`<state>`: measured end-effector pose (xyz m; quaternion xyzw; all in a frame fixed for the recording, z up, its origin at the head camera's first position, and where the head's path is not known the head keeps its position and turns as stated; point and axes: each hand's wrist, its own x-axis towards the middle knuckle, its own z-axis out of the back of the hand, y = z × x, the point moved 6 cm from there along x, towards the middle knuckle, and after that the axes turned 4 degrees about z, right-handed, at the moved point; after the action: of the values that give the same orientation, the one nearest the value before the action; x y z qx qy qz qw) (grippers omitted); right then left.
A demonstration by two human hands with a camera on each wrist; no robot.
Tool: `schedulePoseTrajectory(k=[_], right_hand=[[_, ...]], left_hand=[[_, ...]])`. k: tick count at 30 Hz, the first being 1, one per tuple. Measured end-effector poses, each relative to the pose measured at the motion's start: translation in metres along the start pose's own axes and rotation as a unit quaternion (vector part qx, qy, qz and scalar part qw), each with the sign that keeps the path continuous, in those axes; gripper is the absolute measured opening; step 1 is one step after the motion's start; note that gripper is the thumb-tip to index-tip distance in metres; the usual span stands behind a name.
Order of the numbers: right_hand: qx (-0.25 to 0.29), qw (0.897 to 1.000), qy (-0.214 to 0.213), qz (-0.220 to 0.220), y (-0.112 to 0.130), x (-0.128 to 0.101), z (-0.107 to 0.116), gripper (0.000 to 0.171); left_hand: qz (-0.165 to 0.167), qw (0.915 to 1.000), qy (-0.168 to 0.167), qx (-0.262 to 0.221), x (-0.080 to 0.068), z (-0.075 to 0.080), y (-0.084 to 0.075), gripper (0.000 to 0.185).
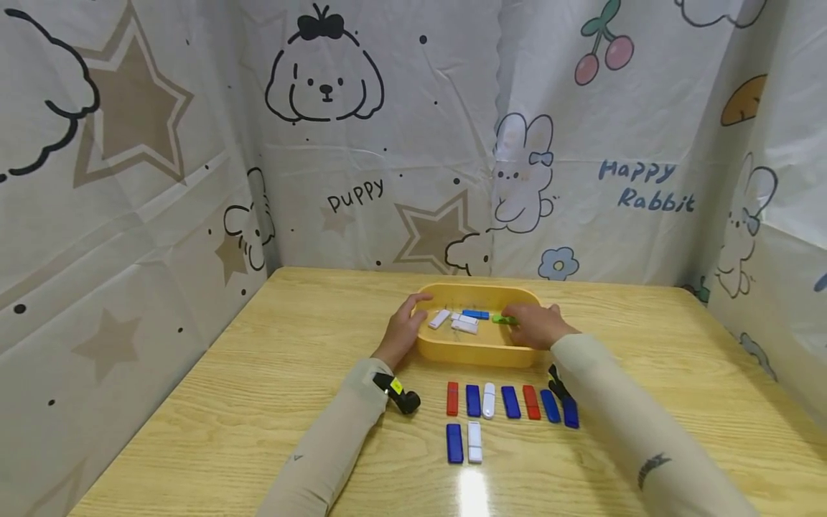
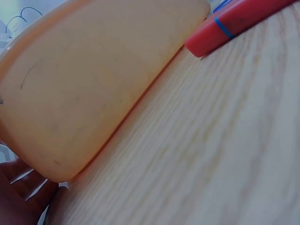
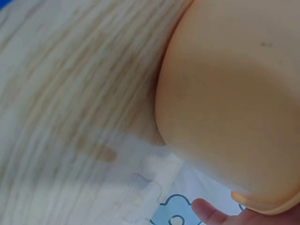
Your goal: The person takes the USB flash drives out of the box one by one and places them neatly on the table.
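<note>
From the head view, my left hand (image 1: 402, 332) grips the left end of the yellow tray (image 1: 474, 352), thumb over the rim and fingers curled against the outer wall. My right hand (image 1: 536, 324) reaches over the tray's right side and pinches a green USB stick (image 1: 502, 319) that lies inside it, or so it seems; the fingers cover most of the stick. Beside it in the tray lie a blue stick (image 1: 476, 314) and some white sticks (image 1: 456, 322). On the wooden table (image 1: 258, 402), just in front of the tray, red, blue and white sticks lie in two neat rows (image 1: 500, 413).

The left wrist view shows only the tray's outer wall (image 2: 79, 89) close up, a red stick (image 2: 229, 26) on the table and a sliver of my palm. The right wrist view shows the tray's other wall (image 3: 234, 93) and one fingertip (image 3: 206, 211), not the green stick.
</note>
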<state>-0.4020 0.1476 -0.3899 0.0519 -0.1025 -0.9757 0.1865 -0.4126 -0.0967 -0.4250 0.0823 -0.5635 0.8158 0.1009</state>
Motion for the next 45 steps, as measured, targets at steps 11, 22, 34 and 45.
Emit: schedulePoseTrajectory(k=[11,22,34,45], right_hand=[[-0.001,1.0,0.007,-0.008,-0.0024,0.0005,-0.0032,0.042],[0.002,0.999,0.038,-0.008,-0.0019,-0.0002,-0.0058,0.048],[-0.008,0.997,0.075,-0.008,-0.0019,0.004,-0.0044,0.049],[-0.015,0.999,0.048,-0.01,-0.0008,0.0034,-0.0016,0.052]], left_hand=[[0.012,0.9998,0.014,-0.008,-0.0012,-0.0027,0.0037,0.036],[0.017,0.9998,0.011,-0.004,-0.0019,-0.0034,0.0054,0.035],[0.014,0.9998,0.015,-0.007,-0.001,-0.0028,0.0035,0.036],[0.005,0.9999,0.011,-0.003,-0.0001,-0.001,0.003,0.036]])
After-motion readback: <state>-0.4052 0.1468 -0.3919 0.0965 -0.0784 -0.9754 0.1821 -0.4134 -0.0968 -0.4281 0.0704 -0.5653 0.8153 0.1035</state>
